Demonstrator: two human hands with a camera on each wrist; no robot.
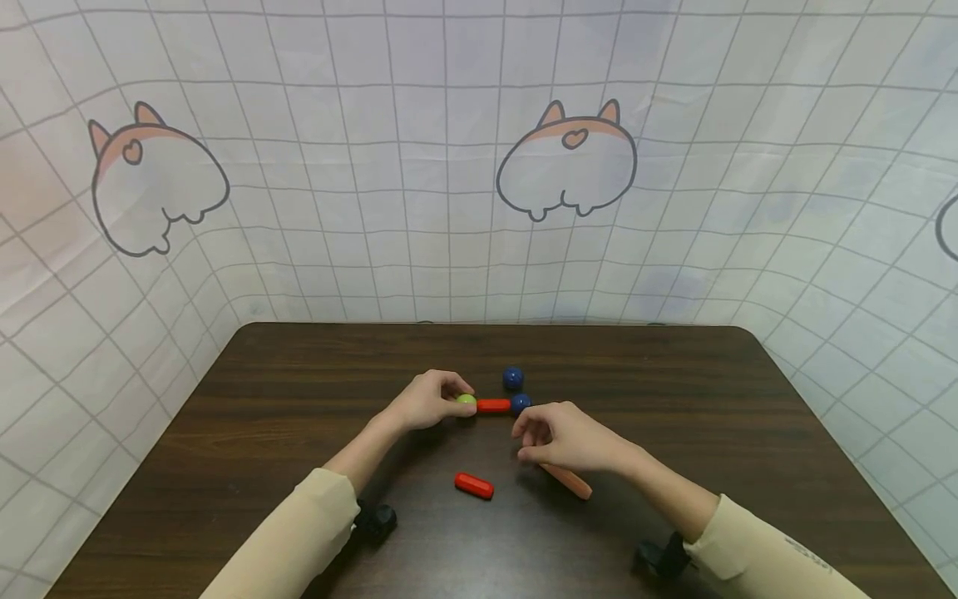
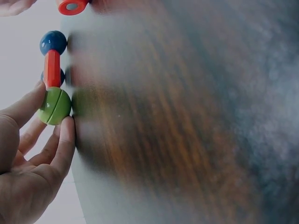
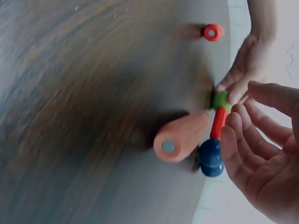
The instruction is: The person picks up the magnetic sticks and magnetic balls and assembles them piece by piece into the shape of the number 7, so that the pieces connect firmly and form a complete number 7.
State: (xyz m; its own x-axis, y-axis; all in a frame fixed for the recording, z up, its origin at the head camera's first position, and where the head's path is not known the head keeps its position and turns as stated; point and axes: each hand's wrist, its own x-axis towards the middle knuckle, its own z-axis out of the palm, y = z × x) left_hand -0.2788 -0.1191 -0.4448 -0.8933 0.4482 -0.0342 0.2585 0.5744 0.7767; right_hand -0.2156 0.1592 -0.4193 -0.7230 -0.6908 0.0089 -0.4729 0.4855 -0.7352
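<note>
Seen from the head view, the left hand (image 1: 434,399) pinched a shiny, round, light green ball (image 1: 466,401) between its thumb and fingers. The left wrist view showed a thin line cut around that green ball. At 3 o'clock from the green ball was a short, straight, bright red rod (image 1: 493,406), touching it. At the red rod's 3 o'clock end sat a shiny, round, dark blue ball (image 1: 520,404). A second shiny, round, dark blue ball (image 1: 512,378) was just beside the first one, between 11 and 12 o'clock from it

The right hand (image 1: 565,434) was held with bent fingers, had a gap between thumb and fingertips, and held nothing. It was near the first blue ball, but I could not tell if a finger touched it. Under the right hand, at 6 o'clock, a thick, smooth, peach-orange rod (image 1: 573,483) lay slanted, pointing from 10 to 4 o'clock. The right wrist view showed a round grey spot on its end. Another short, bright red rod (image 1: 474,486) lay apart, at 6 o'clock from the green ball. All these things were on a dark brown, wood-look counter (image 1: 299,374)
</note>
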